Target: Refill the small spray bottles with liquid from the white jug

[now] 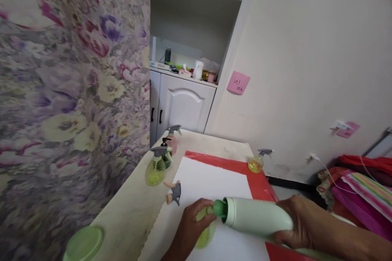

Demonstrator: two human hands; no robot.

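Observation:
My right hand (298, 220) grips a large pale green bottle (257, 217), tipped on its side with its green spout (219, 208) pointing left. The spout meets the mouth of a small yellow-green spray bottle (206, 232), which my left hand (191, 222) wraps around on the white sheet (208, 183). That small bottle has no trigger head on it. A loose grey trigger head (174, 193) lies on the white sheet just left of my left hand.
Three spray bottles stand at the table's left edge: a yellow-green one (155, 167), a dark green one (167, 154), a pink one (174, 138). Another yellow one (259, 161) stands on the red mat (260, 185). A green lid (83, 244) lies front left. Floral curtain left, bedding right.

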